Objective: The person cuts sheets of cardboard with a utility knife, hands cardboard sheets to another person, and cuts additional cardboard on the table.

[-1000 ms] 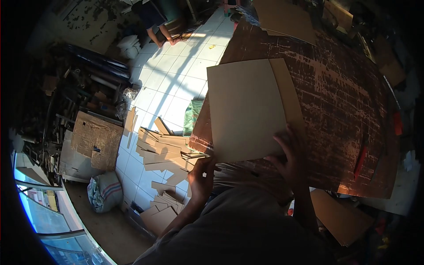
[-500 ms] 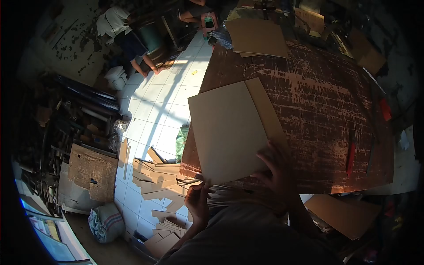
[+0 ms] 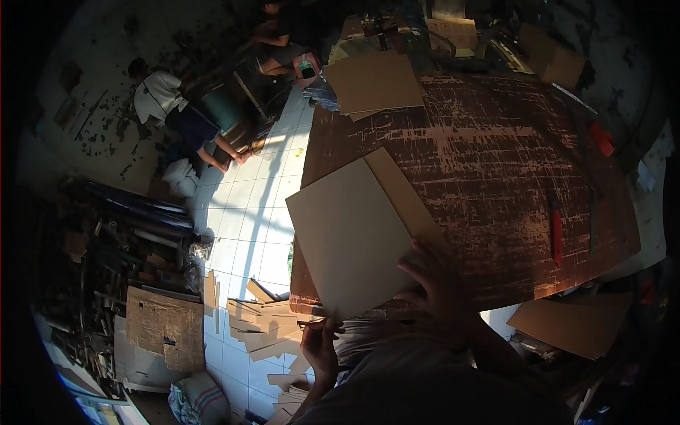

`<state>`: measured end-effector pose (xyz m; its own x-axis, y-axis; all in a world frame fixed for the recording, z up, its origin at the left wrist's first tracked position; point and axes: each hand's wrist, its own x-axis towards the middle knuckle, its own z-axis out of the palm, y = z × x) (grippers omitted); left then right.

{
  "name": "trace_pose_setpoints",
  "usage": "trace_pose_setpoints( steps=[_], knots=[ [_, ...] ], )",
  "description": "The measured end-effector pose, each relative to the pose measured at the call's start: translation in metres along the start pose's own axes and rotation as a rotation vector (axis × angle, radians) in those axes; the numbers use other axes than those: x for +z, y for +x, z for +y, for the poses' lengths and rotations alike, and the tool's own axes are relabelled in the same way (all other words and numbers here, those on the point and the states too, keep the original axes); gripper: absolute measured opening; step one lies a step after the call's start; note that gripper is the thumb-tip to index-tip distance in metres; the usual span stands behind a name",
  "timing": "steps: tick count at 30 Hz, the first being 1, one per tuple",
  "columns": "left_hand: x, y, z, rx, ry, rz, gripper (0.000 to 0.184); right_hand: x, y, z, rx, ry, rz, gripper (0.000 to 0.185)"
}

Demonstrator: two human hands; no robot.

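A greyish cardboard sheet (image 3: 347,234) lies over a browner cardboard sheet (image 3: 404,191), whose strip shows along the right side. Both rest at the near left of a scratched brown tabletop (image 3: 489,191), the near corner reaching the table's edge. My left hand (image 3: 322,347) is closed in a pinch at that near corner; its fingertips are dark and partly hidden. With fingers spread, my right hand (image 3: 432,283) lies on the right side of the upper sheet, near its lower right corner.
Cardboard offcuts (image 3: 265,322) litter the tiled floor (image 3: 265,212) at left. A stack of cardboard (image 3: 375,81) sits at the table's far end; a red tool (image 3: 557,237) lies at right. One person (image 3: 166,106) bends at far left; another (image 3: 280,42) is beyond the table.
My view has turned and tilted, so the table and floor look rotated and the far people show more fully. Both hands keep about the same places on the sheets.
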<state>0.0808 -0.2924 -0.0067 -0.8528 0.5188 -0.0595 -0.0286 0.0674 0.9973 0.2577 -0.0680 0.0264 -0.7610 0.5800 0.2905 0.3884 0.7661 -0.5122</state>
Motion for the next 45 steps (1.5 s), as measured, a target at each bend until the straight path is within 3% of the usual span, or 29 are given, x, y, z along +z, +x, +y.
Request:
trace_pose_setpoints(
  steps=[5, 6, 8, 9, 14, 20, 21, 23, 24, 26, 27, 30, 34, 36, 45],
  knots=[
    [-0.004, 0.015, 0.019, 0.034, 0.153, 0.074, 0.02, -0.004, 0.0, -0.002, 0.001, -0.013, -0.003, 0.06],
    [-0.015, 0.03, -0.001, 0.183, 0.265, 0.15, 0.021, -0.004, 0.0, -0.001, 0.002, 0.001, -0.012, 0.061],
    [-0.012, 0.053, 0.009, 0.394, 0.12, 0.191, 0.022, -0.002, 0.0, 0.001, 0.002, 0.014, -0.017, 0.062],
    [-0.006, 0.061, 0.021, 0.397, 0.118, 0.19, 0.022, -0.001, 0.0, 0.002, -0.007, 0.006, -0.005, 0.062],
    [0.035, 0.098, 0.083, 0.389, 0.144, -0.139, 0.022, 0.002, -0.001, 0.004, -0.022, -0.014, -0.001, 0.063],
    [0.109, 0.135, 0.126, 0.473, 0.57, -0.577, 0.022, 0.005, -0.001, 0.007, -0.01, -0.004, -0.006, 0.064],
    [0.121, 0.144, 0.124, 0.473, 0.569, -0.577, 0.022, 0.006, -0.001, 0.008, -0.022, 0.0, 0.001, 0.064],
    [0.144, 0.172, 0.101, 0.738, 0.6, -0.564, 0.026, 0.006, -0.001, 0.007, -0.033, 0.005, 0.005, 0.064],
    [0.152, 0.186, 0.092, 0.737, 0.598, -0.564, 0.026, 0.005, -0.002, 0.006, -0.026, 0.012, 0.0, 0.06],
    [0.164, 0.21, 0.074, 0.958, 0.781, -0.416, 0.04, 0.005, -0.002, 0.006, -0.019, 0.019, -0.006, 0.057],
    [0.167, 0.219, 0.065, 0.908, 0.857, -0.43, 0.05, 0.005, -0.002, 0.006, -0.02, 0.008, -0.005, 0.058],
    [0.169, 0.239, 0.041, 0.861, 1.004, -0.42, 0.054, 0.005, -0.001, 0.007, -0.014, -0.01, -0.018, 0.059],
    [0.165, 0.235, 0.025, 0.893, 1.025, -0.386, 0.056, 0.004, -0.001, 0.006, 0.008, -0.005, -0.044, 0.061],
    [0.165, 0.233, 0.023, 0.985, 1.02, -0.315, 0.047, 0.007, -0.001, 0.008, 0.014, 0.001, -0.046, 0.061],
    [0.165, 0.228, 0.029, 0.873, 1.066, -0.384, 0.054, 0.006, -0.001, 0.009, 0.022, -0.013, -0.078, 0.061]
  ],
)
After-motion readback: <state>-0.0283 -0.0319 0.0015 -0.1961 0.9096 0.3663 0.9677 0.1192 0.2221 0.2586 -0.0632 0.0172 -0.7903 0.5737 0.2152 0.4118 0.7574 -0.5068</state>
